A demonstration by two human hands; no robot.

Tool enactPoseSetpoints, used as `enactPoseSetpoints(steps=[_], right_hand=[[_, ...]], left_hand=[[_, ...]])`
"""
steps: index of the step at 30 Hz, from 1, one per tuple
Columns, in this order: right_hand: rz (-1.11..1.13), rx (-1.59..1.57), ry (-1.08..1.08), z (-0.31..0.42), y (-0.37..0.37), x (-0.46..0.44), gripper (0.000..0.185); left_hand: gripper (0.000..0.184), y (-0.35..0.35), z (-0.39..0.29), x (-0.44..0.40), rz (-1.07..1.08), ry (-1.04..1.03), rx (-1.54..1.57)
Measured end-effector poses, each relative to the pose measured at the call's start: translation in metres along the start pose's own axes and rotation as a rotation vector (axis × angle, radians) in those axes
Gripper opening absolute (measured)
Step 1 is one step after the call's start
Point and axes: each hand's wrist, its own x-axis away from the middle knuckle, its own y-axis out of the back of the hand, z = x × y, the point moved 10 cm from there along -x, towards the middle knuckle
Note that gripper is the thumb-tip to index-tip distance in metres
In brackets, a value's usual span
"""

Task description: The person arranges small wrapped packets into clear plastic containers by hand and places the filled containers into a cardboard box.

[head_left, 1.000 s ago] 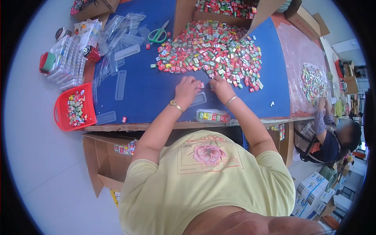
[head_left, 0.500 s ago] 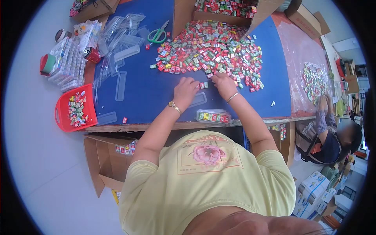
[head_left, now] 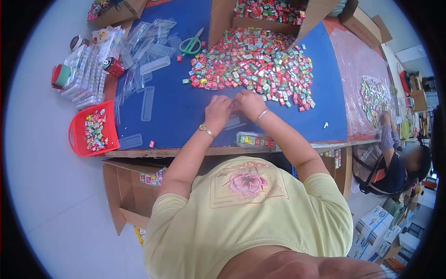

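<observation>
My left hand (head_left: 218,111) and my right hand (head_left: 248,105) meet over the blue mat (head_left: 186,116), fingers bent inward and closed. Whatever lies between their fingertips is hidden. Just beyond them spreads a big heap of small red, green and white blocks (head_left: 260,60). A clear plastic tray (head_left: 234,123) lies partly under my hands. Near the table's front edge, a clear tray filled with a row of colored blocks (head_left: 255,140) sits below my right hand.
Green-handled scissors (head_left: 190,45) and clear trays (head_left: 148,46) lie at the back left. A red bin (head_left: 94,129) with blocks hangs by the left edge. An open cardboard box (head_left: 265,25) stands behind the heap. A co-worker (head_left: 395,162) is at the right.
My right hand has moved left from the heap's edge to meet my left hand. The small blocks seen between them earlier are now hidden. The co-worker's hands have shifted slightly.
</observation>
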Motion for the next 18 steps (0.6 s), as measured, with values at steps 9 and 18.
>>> enactPoseSetpoints(steps=[9, 18], right_hand=[[-0.042, -0.166, 0.031, -0.032, -0.004, 0.017, 0.03], [-0.231, -0.034, -0.042, -0.069, 0.036, 0.009, 0.027]], left_hand=[[0.033, -0.003, -0.003, -0.003, 0.024, 0.009, 0.004], [0.046, 0.02, 0.013, 0.011, -0.016, 0.031, 0.091]])
